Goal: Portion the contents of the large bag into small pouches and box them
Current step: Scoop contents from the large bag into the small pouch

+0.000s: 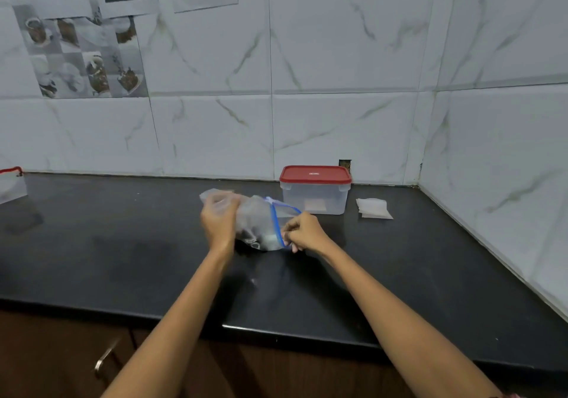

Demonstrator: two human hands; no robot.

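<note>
gripping large bag (258,222), left hand (218,219), right hand (304,232) pinching zip

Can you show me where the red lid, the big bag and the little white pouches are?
red lid (315,174): head view, middle of its top.
big bag (256,217): head view, clear crumpled middle.
little white pouches (372,208): head view, top pouch.

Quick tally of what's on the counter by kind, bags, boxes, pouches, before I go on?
Large zip bags: 1, held in both hands
Lidded boxes: 1, red lid on
Small pouch stacks: 1, pouches in it too flat to count
Bags at the left edge: 1, partly out of view
Total: 4
</note>
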